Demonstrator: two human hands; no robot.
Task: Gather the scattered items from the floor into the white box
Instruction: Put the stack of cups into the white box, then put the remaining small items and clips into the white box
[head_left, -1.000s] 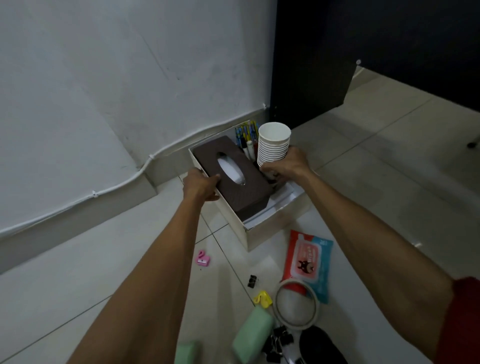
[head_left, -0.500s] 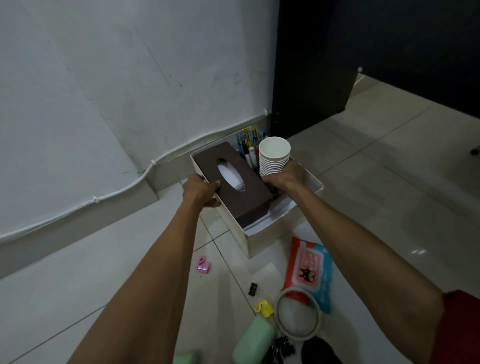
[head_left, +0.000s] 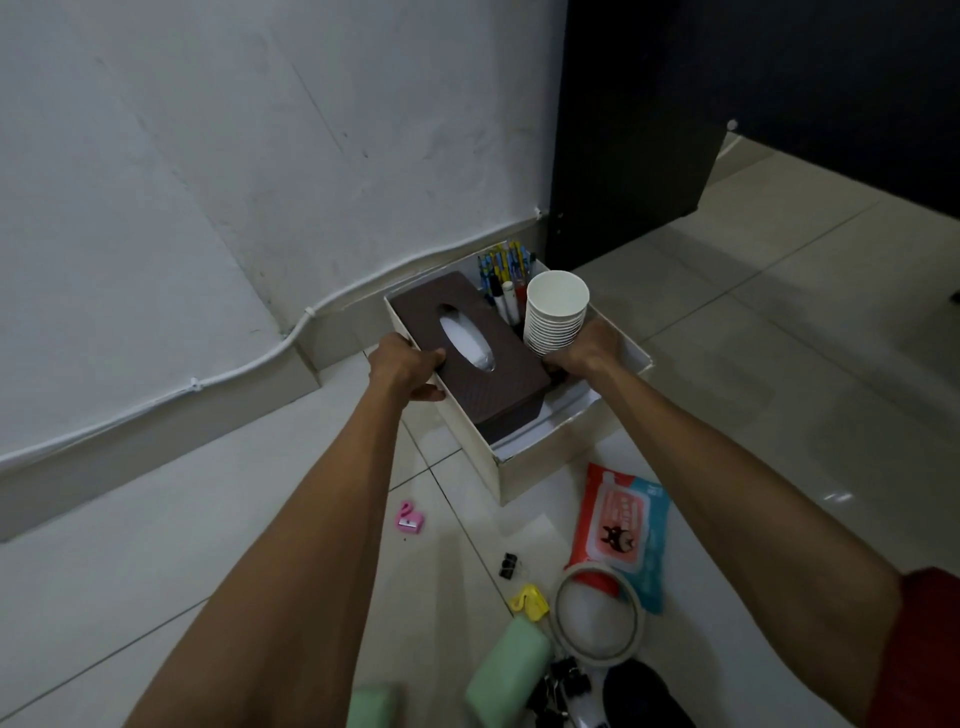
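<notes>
Both hands clasp the brown woven-textured tissue box (head_left: 470, 358): left hand (head_left: 405, 371) and right hand (head_left: 587, 349) curl round opposite sides, holding it tilted, partly down inside the white cardboard box (head_left: 524, 467) beside stacked white paper cups (head_left: 556, 317). On the tiled floor (head_left: 779, 364), lettering on the red-and-blue wipes packet (head_left: 621, 530) is too blurred to read.

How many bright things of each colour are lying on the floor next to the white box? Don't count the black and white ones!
Green: 2, the green block and the second green block at the bottom edge
Yellow: 1, the yellow clip
Pink: 1, the pink flamingo-shaped item
Red and blue: 1, the wet wipes pack
Total: 5
</notes>
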